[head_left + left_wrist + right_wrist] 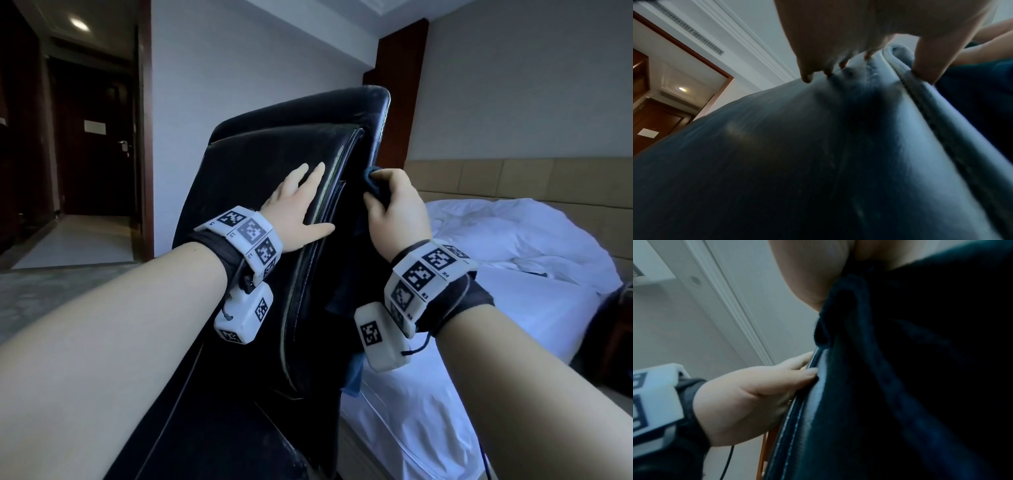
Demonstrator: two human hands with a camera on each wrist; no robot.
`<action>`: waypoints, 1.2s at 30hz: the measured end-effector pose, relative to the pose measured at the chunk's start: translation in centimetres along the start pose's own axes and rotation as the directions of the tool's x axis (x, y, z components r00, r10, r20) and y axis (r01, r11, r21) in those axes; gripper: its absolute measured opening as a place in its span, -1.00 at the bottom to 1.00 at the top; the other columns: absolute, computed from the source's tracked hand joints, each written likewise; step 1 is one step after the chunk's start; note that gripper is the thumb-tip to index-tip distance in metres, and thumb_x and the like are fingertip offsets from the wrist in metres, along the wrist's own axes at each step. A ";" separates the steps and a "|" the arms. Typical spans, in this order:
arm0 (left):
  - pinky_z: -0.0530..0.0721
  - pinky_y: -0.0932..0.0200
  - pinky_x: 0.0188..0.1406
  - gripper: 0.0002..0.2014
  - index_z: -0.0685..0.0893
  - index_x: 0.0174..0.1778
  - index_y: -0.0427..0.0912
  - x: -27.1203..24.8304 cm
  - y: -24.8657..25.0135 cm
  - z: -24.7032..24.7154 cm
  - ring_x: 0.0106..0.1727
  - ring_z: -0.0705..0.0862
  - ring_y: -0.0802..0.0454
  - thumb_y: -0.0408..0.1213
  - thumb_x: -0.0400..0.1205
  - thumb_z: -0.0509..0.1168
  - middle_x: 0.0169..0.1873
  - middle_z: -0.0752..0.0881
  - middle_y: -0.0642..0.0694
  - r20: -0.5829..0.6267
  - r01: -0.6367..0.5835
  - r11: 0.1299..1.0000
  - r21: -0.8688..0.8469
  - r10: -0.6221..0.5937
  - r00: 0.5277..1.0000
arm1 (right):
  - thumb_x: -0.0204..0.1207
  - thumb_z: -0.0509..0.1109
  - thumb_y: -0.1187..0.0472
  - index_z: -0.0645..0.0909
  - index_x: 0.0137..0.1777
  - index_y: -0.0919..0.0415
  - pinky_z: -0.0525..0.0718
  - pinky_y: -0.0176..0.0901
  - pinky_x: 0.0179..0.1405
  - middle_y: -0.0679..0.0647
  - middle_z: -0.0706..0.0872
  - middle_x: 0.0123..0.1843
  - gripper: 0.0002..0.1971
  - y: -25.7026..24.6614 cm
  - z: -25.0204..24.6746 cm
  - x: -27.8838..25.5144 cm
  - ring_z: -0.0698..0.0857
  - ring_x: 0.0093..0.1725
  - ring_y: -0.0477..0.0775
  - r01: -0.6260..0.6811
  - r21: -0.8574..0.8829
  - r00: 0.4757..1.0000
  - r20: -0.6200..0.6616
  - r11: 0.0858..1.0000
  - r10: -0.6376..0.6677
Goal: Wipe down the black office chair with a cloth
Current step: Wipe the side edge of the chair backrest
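The black office chair (274, 212) is seen tilted, its backrest leaning away toward the upper right; the long axis runs from lower left to upper right in the head view. It stands just beside the bed (513, 308), between the person and the doorway (96, 137). No containers are seen.

The backrest is covered in smooth, glossy black leather-like material, faintly scuffed, with a rounded top corner. A raised padded panel is noted on its face, bordered by a piped seam with pale stitching (795, 426) along the edge.

The left hand (298, 212) is laid flat on the padded panel; the fingers (807, 78) are held straight and slightly spread, tips pressed into the leather so that small dimples are formed, and the thumb is stretched across the piped edge. Nothing is gripped by it.

The right hand (397, 212) is placed at the right side edge of the backrest, fingers curled round a dark blue cloth (376, 185). The cloth (900, 369) is soft, fuzzy and bunched; it is pressed against the chair's side edge, and a loose part is seen hanging below the hand along the chair.

The bed is covered with rumpled white sheets, backed by a tan padded headboard (513, 178). White marker-printed bands are worn on both wrists.
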State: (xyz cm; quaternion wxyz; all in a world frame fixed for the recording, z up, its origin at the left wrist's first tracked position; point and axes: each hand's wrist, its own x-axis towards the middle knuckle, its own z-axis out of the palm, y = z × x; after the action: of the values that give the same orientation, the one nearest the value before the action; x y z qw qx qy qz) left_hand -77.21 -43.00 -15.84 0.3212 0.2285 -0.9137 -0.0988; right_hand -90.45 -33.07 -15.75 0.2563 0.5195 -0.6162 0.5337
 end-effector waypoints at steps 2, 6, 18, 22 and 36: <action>-0.02 -0.14 0.59 -0.07 -0.27 0.61 0.14 0.8 -0.1 -0.4 0.64 -0.14 -0.16 -0.05 0.57 0.32 0.63 -0.26 0.04 0.012 -0.028 1.000 0.015 0.028 1.000 | 0.58 0.28 0.34 0.48 0.28 0.30 0.26 -0.61 0.00 0.12 0.62 0.25 -0.72 0.5 -0.3 0.3 0.57 0.22 0.01 0.019 0.008 1.000 0.009 1.000 -0.019; -0.02 -0.17 0.60 -0.13 -0.25 0.61 0.13 3.4 0.6 -2.6 0.64 -0.14 -0.14 -0.07 0.60 0.28 0.63 -0.24 0.06 0.022 -0.037 0.998 -0.041 0.038 0.999 | 0.57 0.28 0.39 0.49 0.24 0.36 0.26 -0.73 0.01 0.09 0.56 0.13 -0.74 1.2 -1.4 2.6 0.45 0.10 -0.14 0.022 0.041 1.000 -0.006 0.999 -0.021; -0.12 -0.16 0.60 -0.55 0.20 0.59 0.06 15.1 4.3 -9.7 0.65 -0.02 -0.05 -0.15 0.74 -0.02 0.63 0.11 0.00 0.142 -0.096 0.995 0.037 0.090 0.986 | 0.45 0.18 0.29 0.46 0.04 0.32 0.30 -0.64 0.19 0.10 0.40 0.01 -0.81 -0.2 0.0 4.1 0.35 0.09 -0.51 -0.021 0.227 0.998 -0.049 0.974 0.033; 0.28 -0.10 0.49 -0.54 0.47 0.40 -0.04 15.6 4.6 -9.0 0.37 0.42 -0.13 -0.09 0.59 -0.02 0.39 0.41 0.01 0.082 -0.103 0.989 -0.102 0.112 0.990 | 0.40 0.22 0.48 0.48 0.01 0.35 0.30 -0.63 0.19 0.29 0.49 -0.03 -0.81 -0.4 -0.2 6.3 0.34 0.06 -0.49 -0.015 0.226 0.997 -0.066 0.974 0.031; 0.23 0.22 0.45 -0.62 0.58 0.32 -0.11 15.9 4.5 -9.3 0.40 0.41 -0.04 -0.28 0.59 0.10 0.32 0.50 -0.04 0.045 -0.143 0.983 -0.116 0.149 0.988 | 0.48 0.17 0.31 0.40 0.03 0.15 0.32 -0.53 0.18 -0.08 0.40 0.00 -0.85 -0.8 -1.9 6.8 0.39 0.03 -0.32 -0.136 0.313 0.991 0.029 0.940 0.134</action>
State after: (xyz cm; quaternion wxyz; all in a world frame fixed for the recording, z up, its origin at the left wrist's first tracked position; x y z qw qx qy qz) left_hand -83.91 -47.02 1.49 0.3156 0.1397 -0.9292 -0.1324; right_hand -92.44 -33.69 -8.92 0.1311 0.5120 -0.5585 0.6394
